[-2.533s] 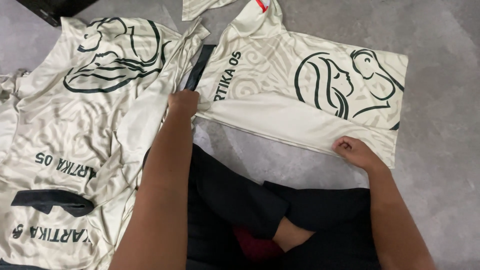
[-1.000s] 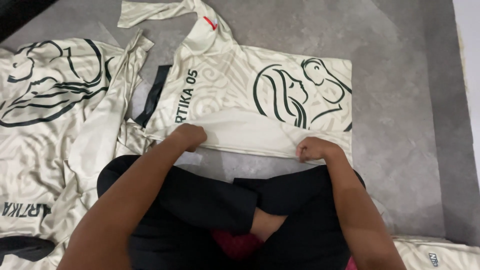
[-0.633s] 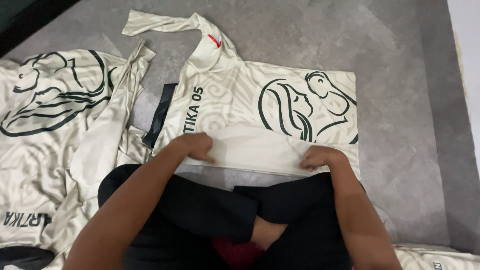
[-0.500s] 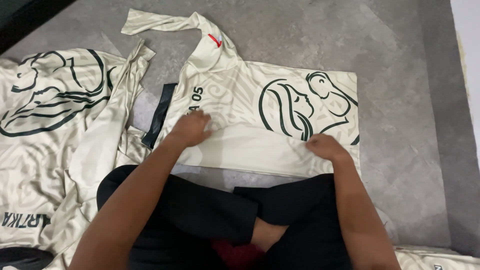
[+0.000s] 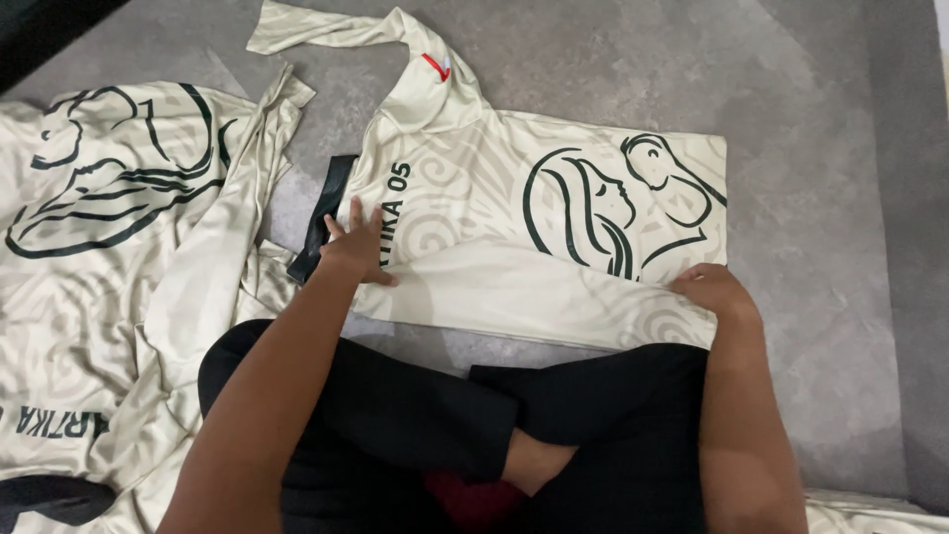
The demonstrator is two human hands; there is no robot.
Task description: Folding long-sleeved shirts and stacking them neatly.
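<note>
A cream jersey with dark green line art lies spread on the grey floor at the centre of the view, its near edge folded up into a pale band. The left hand lies flat, fingers splayed, on the cloth at 9 o'clock of the fold, gripping nothing; the right hand is curled over the fold's corner at 4 o'clock, and whether it pinches the hem cannot be told. The slick fabric looks apt to slide: if either hand lifts unevenly, the band could spring open or crease askew, and the loose sleeve trailing off at 11 o'clock could drag the collar out of line. A small red tab sits at the collar, at 12 o'clock; dark lettering runs beside the left hand, and a black trim strip shows just left of it. More jerseys of the same print lie heaped at 9 o'clock. The person's crossed legs in black trousers fill 6 o'clock.
</note>
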